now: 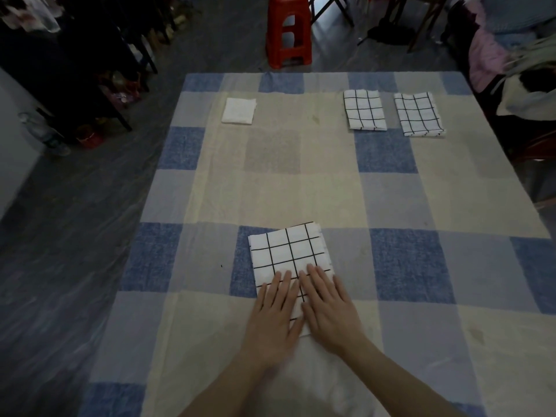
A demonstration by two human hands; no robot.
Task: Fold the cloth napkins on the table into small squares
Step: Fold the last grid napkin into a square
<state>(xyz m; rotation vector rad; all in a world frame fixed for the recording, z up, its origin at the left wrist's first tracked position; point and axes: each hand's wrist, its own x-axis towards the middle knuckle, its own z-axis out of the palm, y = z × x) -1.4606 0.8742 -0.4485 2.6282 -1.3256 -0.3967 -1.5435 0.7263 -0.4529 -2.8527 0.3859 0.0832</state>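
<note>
- Left hand (275,311) flat, fingers straight, pressing down on the near-left part of the checked napkin (290,254).
- Right hand (329,308) same: flat, fingers straight, pressing the near-right part. The two hands sit side by side, nearly touching.
- Neither hand grips anything; palms down only.
- That napkin is folded, roughly square, lying on the tablecloth (391,191) directly under and just ahead of the fingertips.
- Far ahead of the right hand: two more folded checked napkins, one (364,109) just left of the other (418,114), apart from each other.
- Far ahead of the left hand: a small folded plain white napkin (238,111).
- Beyond the table's far edge: red stool (288,30).
</note>
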